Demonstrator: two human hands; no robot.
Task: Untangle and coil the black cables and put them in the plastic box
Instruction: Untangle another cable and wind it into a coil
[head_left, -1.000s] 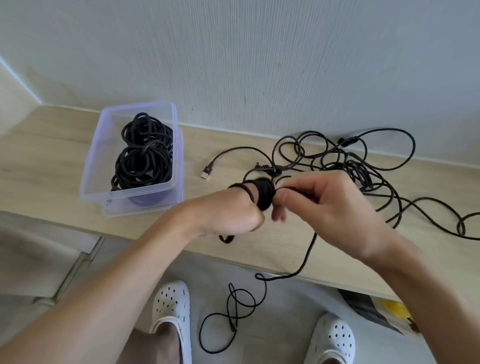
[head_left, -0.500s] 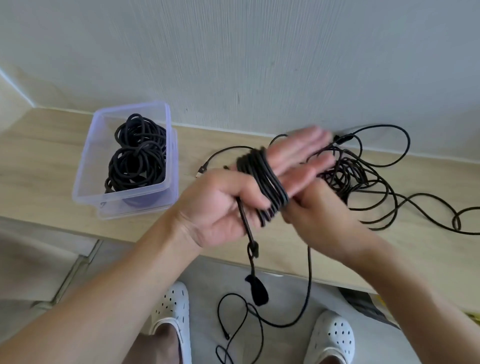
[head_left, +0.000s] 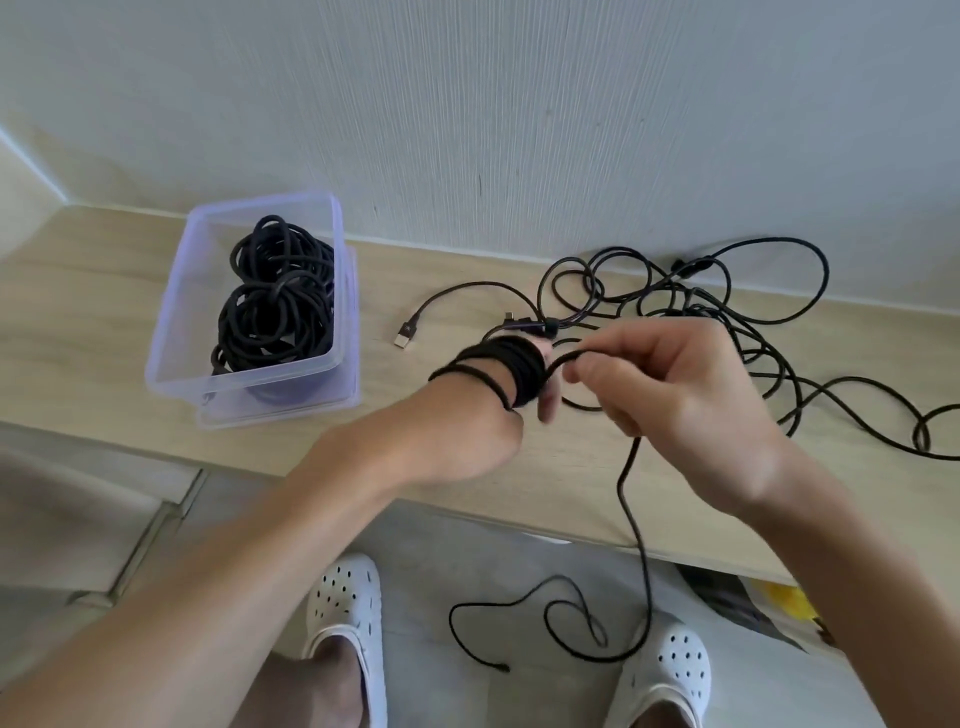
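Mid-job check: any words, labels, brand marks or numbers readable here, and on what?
No text is legible in this view.
USB plug on the table: small pale mark, too small to read.
Plastic box: no label visible.
Black cable being coiled: no print visible.
Yellow-and-dark package below the table: blurred, unreadable.

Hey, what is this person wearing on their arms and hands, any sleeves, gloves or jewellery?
Nothing that shows. The left hand and the right hand are ungloved, with no rings, watch or bracelet visible, and no sleeve appears anywhere along either arm within the head view.
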